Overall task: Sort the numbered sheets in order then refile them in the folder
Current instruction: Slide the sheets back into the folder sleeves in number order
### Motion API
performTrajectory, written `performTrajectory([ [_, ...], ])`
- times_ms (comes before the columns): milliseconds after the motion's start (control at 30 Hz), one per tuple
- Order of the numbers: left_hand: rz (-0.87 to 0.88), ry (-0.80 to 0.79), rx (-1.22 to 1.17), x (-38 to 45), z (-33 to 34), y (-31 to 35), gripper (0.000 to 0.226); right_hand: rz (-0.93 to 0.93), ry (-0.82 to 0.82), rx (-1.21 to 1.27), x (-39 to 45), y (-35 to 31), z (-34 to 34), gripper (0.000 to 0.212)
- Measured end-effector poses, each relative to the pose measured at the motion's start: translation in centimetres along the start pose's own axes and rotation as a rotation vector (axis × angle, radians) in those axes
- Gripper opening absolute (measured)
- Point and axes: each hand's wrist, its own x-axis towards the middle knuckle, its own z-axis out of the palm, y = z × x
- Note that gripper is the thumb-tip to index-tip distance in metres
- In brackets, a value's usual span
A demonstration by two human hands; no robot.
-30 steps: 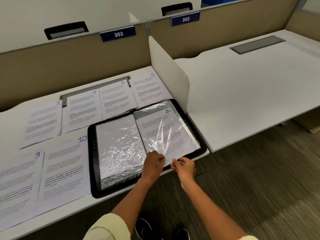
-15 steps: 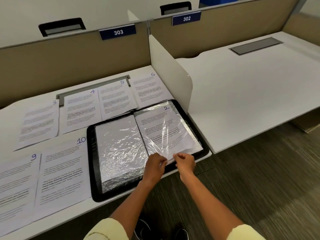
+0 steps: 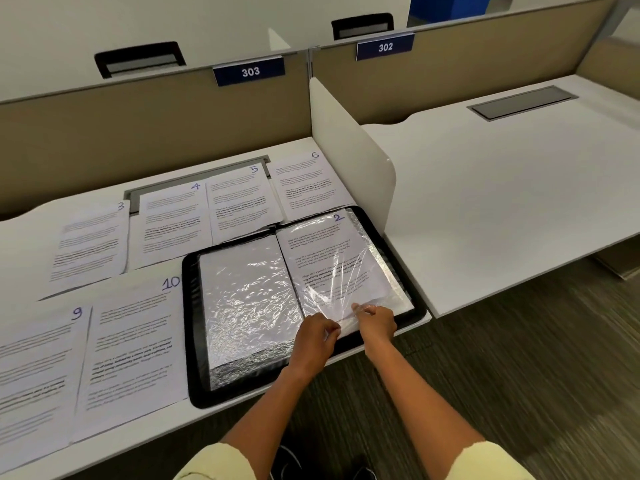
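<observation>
1. The refiling is in its early part, as I judge it. The folder (image 3: 194, 341) lies open on the surface (image 3: 485, 202) at its near edge, just left of the white divider (image 3: 346, 140), and only sheet 2 (image 3: 322, 251) is being worked into a clear sleeve (image 3: 343, 271) on its right-hand page.

2. Sheet 1 is not visible anywhere; it may sit in a sleeve already turned over, but I cannot tell.

3. Still out on the surface, laid in number order, are sheet 3 (image 3: 90, 240), sheet 4 (image 3: 169, 223), sheet 5 (image 3: 239, 202) and sheet 6 (image 3: 306, 181) in a far row, with sheet 9 (image 3: 34, 368) and sheet 10 (image 3: 135, 341) in a near row to the left of the folder. Sheets 7 and 8 are out of view, presumably beyond the left edge. So the sorting looks done and most of the filing is left.

4. The left hand (image 3: 317, 337) and the right hand (image 3: 375, 323) sit close together at the near end of the sleeve. Each has its fingers curled and pinches the plastic there; the film is drawn into tight radiating creases up toward the middle of the page.

5. Sheet 2 lies slightly askew, with its near end not quite level with the sleeve's, so it seems not fully seated.

6. The folder has a black padded border. Its left page (image 3: 246, 299) shows crinkled, glossy plastic over white, with no numbered sheet readable in it.
</observation>
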Motion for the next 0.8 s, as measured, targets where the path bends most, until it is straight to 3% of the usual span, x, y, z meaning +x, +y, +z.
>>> performTrajectory([
  [200,-0.014,-0.037,-0.004,0.1,0.4,-1.1,0.013,-0.107,0.167,0.097,0.1,0.2,-2.6,0.014],
  [367,-0.02,-0.058,-0.006,0.1,0.3,-0.9,0.014,-0.135,0.276,0.149,0.9,0.0,-4.6,0.022],
  [633,-0.103,-0.154,-0.035,1.2,-1.3,0.6,0.032,-0.288,0.149,0.242,-0.4,-2.2,-5.2,0.012],
  [800,-0.236,-0.058,-0.241,2.7,-4.4,2.6,0.047,-0.464,0.04,0.233,-2.9,-4.1,-3.8,0.009],
])
